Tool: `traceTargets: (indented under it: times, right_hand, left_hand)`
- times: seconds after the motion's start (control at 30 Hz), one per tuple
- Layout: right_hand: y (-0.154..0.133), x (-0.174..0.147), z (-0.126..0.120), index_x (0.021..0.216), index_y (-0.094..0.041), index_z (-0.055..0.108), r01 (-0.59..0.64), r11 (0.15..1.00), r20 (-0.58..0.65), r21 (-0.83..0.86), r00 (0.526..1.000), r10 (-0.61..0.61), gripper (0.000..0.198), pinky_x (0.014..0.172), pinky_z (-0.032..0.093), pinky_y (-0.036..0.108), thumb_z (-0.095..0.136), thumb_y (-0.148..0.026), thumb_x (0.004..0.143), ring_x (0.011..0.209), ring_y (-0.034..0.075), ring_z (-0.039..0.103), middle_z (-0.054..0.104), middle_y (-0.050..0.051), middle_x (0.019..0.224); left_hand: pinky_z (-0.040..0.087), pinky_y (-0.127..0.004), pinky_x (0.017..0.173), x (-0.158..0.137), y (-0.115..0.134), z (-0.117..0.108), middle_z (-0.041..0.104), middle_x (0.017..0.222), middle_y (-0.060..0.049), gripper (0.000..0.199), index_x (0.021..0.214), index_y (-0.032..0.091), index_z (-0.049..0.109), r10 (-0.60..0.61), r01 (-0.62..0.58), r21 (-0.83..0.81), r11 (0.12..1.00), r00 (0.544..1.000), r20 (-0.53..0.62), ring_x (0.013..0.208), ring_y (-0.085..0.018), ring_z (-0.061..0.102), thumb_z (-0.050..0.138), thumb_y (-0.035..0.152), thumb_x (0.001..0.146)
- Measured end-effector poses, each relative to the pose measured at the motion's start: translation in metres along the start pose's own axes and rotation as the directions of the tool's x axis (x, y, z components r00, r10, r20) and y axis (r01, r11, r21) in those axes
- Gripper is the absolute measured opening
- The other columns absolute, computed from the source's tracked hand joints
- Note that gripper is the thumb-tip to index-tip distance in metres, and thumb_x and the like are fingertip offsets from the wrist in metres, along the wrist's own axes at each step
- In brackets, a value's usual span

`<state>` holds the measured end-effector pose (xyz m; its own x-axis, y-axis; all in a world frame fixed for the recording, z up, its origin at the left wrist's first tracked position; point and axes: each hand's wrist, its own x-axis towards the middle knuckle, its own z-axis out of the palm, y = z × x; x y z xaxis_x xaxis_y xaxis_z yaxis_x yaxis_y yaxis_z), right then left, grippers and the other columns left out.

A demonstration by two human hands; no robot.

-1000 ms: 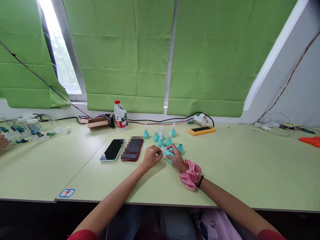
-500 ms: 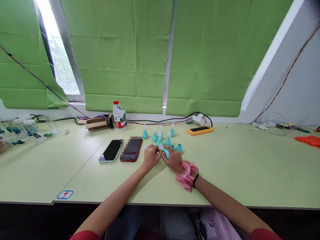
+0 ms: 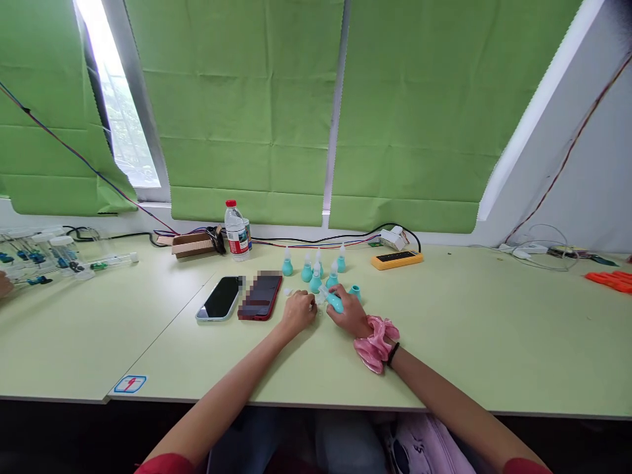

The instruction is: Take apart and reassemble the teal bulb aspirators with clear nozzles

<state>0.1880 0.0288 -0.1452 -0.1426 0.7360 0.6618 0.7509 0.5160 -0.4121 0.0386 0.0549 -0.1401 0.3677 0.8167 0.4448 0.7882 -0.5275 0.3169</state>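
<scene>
My right hand [image 3: 350, 312], with a pink scrunchie and a black band on its wrist, is wrapped round a teal squeeze bulb [image 3: 335, 303]. The bulb lies tilted, a clear nozzle [image 3: 322, 293] at its upper left end. My left hand [image 3: 299, 312] rests just left of it, apart from the nozzle, fingers curled together; whatever they pinch is too small to make out. Beyond both hands stand several teal bulbs with clear pointed nozzles [image 3: 315, 282]. An open-topped teal bulb [image 3: 354, 291] stands behind my right hand. A small whitish piece [image 3: 288, 291] lies by my left hand.
Two phones, one pale-edged [image 3: 220, 299] and one red-edged [image 3: 261, 297], lie to the left. Behind are a water bottle [image 3: 237, 232], a cardboard box [image 3: 192, 244] and a yellow multimeter-like device [image 3: 397, 260]. Clear tubes [image 3: 116, 262] and another person's hand [image 3: 4, 284] are far left.
My hands have moved apart slightly; the right one went a little right with the teal bulb. My left hand has come away from the nozzle.
</scene>
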Motion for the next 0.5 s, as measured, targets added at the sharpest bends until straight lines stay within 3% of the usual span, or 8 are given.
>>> traceTargets:
  times: [0.17,0.3,0.4,0.5]
  right_hand:
    - [-0.003,-0.002,-0.001,0.091,-0.018,0.045,-0.009,0.989,0.039,0.145,0.999,0.003,0.029,0.057,0.042,0.026,0.054,-0.026,0.065,0.061,0.015,0.056,0.058,0.001,0.07]
    - [-0.006,-0.004,0.003,0.085,-0.018,0.047,-0.015,0.963,0.07,0.271,0.998,-0.004,0.022,0.062,0.044,0.027,0.055,-0.027,0.066,0.068,0.016,0.058,0.06,0.003,0.077]
    - [-0.012,-0.006,0.005,0.086,-0.018,0.046,-0.022,0.938,0.093,0.347,0.996,-0.011,0.019,0.062,0.045,0.026,0.051,-0.026,0.069,0.07,0.015,0.058,0.059,0.003,0.078]
    - [-0.019,-0.009,0.006,0.086,-0.019,0.046,-0.021,0.92,0.122,0.392,0.992,-0.03,0.018,0.064,0.045,0.026,0.051,-0.023,0.069,0.072,0.015,0.057,0.059,0.001,0.079]
  left_hand:
    - [0.033,-0.025,0.06,0.002,-0.002,-0.002,0.058,0.065,-0.007,0.018,0.064,0.015,0.06,-0.032,0.027,-0.106,0.994,0.999,-0.041,0.072,-0.018,0.052,0.043,0.017,0.072]
    - [0.032,-0.022,0.055,0.003,-0.001,-0.009,0.056,0.061,-0.004,0.035,0.071,0.013,0.057,-0.099,0.07,-0.253,0.965,0.989,-0.107,0.059,-0.013,0.05,0.024,0.021,0.082]
    - [0.028,-0.021,0.049,0.003,0.002,-0.012,0.047,0.047,0.0,0.046,0.055,0.013,0.051,-0.114,0.073,-0.353,0.933,0.989,-0.097,0.047,-0.01,0.043,0.019,0.028,0.083]
    - [0.021,-0.021,0.045,0.002,0.006,-0.013,0.034,0.04,0.003,0.047,0.041,0.014,0.04,-0.084,0.055,-0.429,0.902,0.995,-0.05,0.042,-0.008,0.032,0.029,0.039,0.079]
